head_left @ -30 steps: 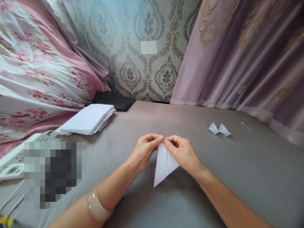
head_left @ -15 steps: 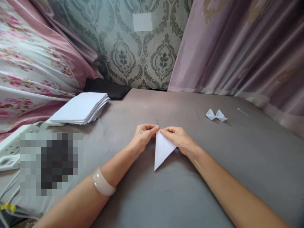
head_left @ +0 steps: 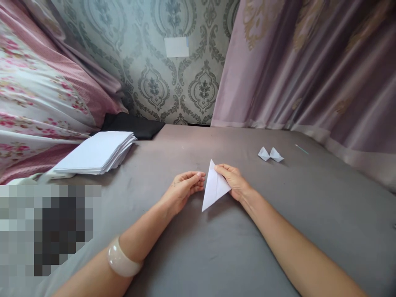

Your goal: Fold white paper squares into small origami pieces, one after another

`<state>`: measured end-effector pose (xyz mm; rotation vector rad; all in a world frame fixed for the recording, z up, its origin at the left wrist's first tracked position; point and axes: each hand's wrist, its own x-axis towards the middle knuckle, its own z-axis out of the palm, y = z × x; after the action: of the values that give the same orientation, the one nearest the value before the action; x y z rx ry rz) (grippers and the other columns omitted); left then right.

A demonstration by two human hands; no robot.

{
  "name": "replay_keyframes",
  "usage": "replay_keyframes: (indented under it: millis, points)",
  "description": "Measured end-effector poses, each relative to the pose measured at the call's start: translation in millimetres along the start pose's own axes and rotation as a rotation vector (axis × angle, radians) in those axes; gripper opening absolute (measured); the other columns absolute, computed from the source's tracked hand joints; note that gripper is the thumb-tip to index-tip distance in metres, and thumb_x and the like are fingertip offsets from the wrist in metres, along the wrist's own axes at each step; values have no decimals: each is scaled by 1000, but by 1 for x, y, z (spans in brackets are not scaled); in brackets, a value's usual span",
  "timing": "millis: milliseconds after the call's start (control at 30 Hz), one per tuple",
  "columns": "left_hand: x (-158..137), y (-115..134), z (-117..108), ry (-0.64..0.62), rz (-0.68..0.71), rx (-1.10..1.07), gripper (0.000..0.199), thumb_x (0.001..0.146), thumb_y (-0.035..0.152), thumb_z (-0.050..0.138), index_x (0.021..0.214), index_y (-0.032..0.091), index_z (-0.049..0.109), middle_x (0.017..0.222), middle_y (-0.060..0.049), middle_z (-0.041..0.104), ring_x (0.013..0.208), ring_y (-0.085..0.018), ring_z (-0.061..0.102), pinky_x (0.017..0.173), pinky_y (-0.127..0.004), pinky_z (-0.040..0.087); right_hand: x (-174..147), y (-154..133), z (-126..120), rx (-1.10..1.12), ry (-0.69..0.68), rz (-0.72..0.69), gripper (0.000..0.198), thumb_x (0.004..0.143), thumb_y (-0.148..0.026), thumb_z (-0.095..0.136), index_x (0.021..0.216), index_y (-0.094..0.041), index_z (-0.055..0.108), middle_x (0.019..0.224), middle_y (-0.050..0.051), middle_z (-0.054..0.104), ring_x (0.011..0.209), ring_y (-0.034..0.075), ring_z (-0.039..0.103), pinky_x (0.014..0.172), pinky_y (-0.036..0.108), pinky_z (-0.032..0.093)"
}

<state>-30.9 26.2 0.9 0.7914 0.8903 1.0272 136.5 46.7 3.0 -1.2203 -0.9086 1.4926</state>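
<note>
A folded sheet of white paper (head_left: 214,187), triangular with a crease down its face, is held above the bed. My right hand (head_left: 233,179) grips its right edge, thumb on the near face and fingers behind. To the left of the paper, my left hand (head_left: 187,185) is beside its edge with a small gap between. The fingers of that hand are loosely curled and slightly apart, with nothing visible in them. A pale bangle (head_left: 122,260) circles the left forearm.
A stack of white paper (head_left: 95,152) lies at the left, near a folded black cloth (head_left: 133,126). Two small folded paper pieces (head_left: 271,154) and a thin cotton swab (head_left: 302,149) lie at the right on the grey sheet (head_left: 173,264). Curtains (head_left: 278,82) hang behind.
My left hand has let go of the paper's top corner and moved slightly away to the left. The paper, now only in my right hand, has tilted. The view has shifted up and right.
</note>
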Motion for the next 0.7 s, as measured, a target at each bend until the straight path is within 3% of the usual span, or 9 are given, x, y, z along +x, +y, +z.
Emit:
replay_keyframes:
  millis: [200,400,567,700]
  points:
    - [-4,-3,5,-145,-38,14,29,70,34,75,88,11,71,78,-6,67,68,-11,60,70,-25,49,1,-4,-6,41,-106,-15,41,55,-48,80,75,-18,61,63,0,63,56,14,57,59,28,47]
    - [-6,-3,8,-128,-33,52,30,69,33,76,89,12,70,81,-7,68,70,-13,62,70,-28,50,4,1,-9,103,-204,-30,40,58,-50,78,74,-17,61,62,-3,60,55,10,53,58,25,43]
    - [-7,-2,9,-14,145,292,30,70,33,73,91,13,69,79,-6,69,69,-15,61,65,-26,47,2,2,-7,36,-179,-90,39,62,-50,76,79,-17,63,65,-3,60,56,9,52,59,24,42]
    - [-6,-2,9,-101,149,337,29,67,30,74,91,14,68,82,-7,70,77,-18,63,70,-27,46,-4,-2,1,-155,-130,-254,34,71,-50,68,82,-18,64,69,-2,61,60,10,52,59,23,41]
